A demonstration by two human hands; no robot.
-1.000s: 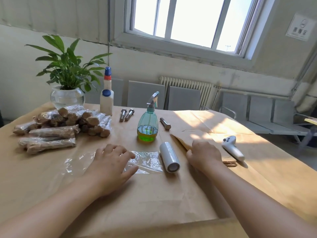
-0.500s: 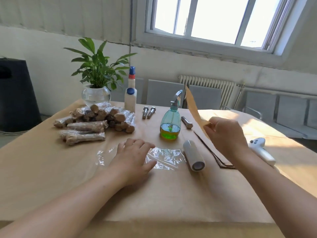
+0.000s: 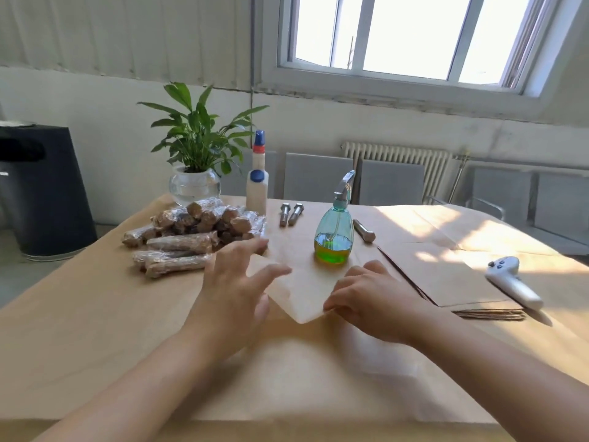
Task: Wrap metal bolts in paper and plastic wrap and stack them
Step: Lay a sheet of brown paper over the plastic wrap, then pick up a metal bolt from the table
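Head cam: paper sheet (image 3: 298,282) lies just this side of spray bottle (image 3: 334,236), right hand (image 3: 366,293) pinching its near corner, left hand (image 3: 237,283) spread open over its left edge (nearer the wrapped stack (image 3: 191,234)); loose bolts (image 3: 290,213) lie beyond the bottle, long axes running away.

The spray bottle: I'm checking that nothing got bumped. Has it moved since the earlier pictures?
No. The spray bottle stands where it did, left of the lone bolt, right of the bolt pair.

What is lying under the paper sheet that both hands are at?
Only the paper-covered table shows around the paper sheet. The right hand holds its near edge, the left hand hovers open. Whatever lies beneath is covered.
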